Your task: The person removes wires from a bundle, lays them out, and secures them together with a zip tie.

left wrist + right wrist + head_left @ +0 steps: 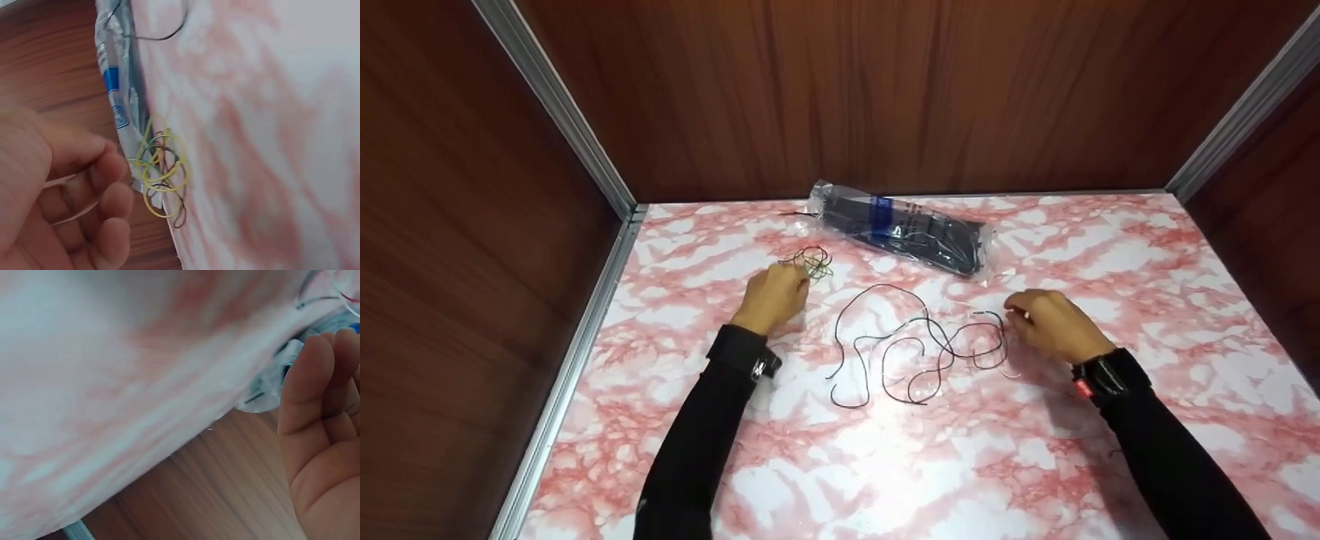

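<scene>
My left hand (774,296) pinches a small tangle of yellow-green and dark wires (814,262) at the fingertips. The left wrist view shows those wire loops (163,174) just beyond the thumb and forefinger of the left hand (67,185). Over the table to the right, my right hand (1054,322) has loosely bent fingers and no visible hold on anything. Close to its fingertips lie long, dark, curling wires (949,352), some crossing each other. A thin white wire (350,308) passes just past the thumb of the right hand (320,422).
A clear plastic bag (907,229) with dark contents and a blue label lies at the back of the red-and-white marbled table (877,469). Brown wood-look panels (885,97) rise behind and at both sides, with metal strips (562,112) at the corners.
</scene>
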`<state>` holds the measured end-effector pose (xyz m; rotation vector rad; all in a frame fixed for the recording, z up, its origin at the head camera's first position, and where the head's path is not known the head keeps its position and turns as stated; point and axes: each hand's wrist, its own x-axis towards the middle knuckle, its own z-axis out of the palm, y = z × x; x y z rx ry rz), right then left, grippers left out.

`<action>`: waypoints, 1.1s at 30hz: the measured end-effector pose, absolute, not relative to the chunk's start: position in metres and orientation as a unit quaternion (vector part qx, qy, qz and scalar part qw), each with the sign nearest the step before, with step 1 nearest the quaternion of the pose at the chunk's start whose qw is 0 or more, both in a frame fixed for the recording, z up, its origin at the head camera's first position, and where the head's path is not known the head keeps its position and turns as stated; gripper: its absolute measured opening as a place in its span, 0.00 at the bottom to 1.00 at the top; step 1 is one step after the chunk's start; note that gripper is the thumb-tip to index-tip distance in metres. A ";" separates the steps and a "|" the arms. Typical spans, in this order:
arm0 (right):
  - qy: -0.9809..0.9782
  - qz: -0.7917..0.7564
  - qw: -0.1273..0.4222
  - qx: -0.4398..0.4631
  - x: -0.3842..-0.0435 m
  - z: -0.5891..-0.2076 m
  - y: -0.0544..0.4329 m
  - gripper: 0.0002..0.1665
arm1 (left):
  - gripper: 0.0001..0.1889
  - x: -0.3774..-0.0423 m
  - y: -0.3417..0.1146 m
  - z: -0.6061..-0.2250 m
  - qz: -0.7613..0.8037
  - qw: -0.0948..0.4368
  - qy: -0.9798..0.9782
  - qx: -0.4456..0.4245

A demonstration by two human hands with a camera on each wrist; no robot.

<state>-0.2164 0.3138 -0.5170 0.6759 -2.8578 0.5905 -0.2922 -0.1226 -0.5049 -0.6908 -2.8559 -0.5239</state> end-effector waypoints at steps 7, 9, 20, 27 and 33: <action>-0.929 0.195 0.105 0.295 -0.238 -0.509 0.261 0.04 | 0.06 -0.316 -0.100 -0.496 -0.111 0.147 -0.960 -0.212; -0.925 0.189 0.107 0.311 -0.244 -0.508 0.245 0.04 | 0.07 -0.319 -0.092 -0.499 -0.064 0.140 -0.966 -0.209; -0.906 0.167 0.154 0.358 -0.284 -0.497 0.183 0.09 | 0.06 -0.324 -0.081 -0.517 -0.045 0.132 -0.970 -0.198; -0.917 0.194 0.135 0.322 -0.311 -0.497 0.149 0.14 | 0.06 -0.316 -0.063 -0.517 -0.114 0.166 -0.937 -0.285; -0.917 0.199 0.116 0.326 -0.318 -0.501 0.127 0.07 | 0.07 -0.315 -0.057 -0.516 -0.174 0.167 -0.909 -0.340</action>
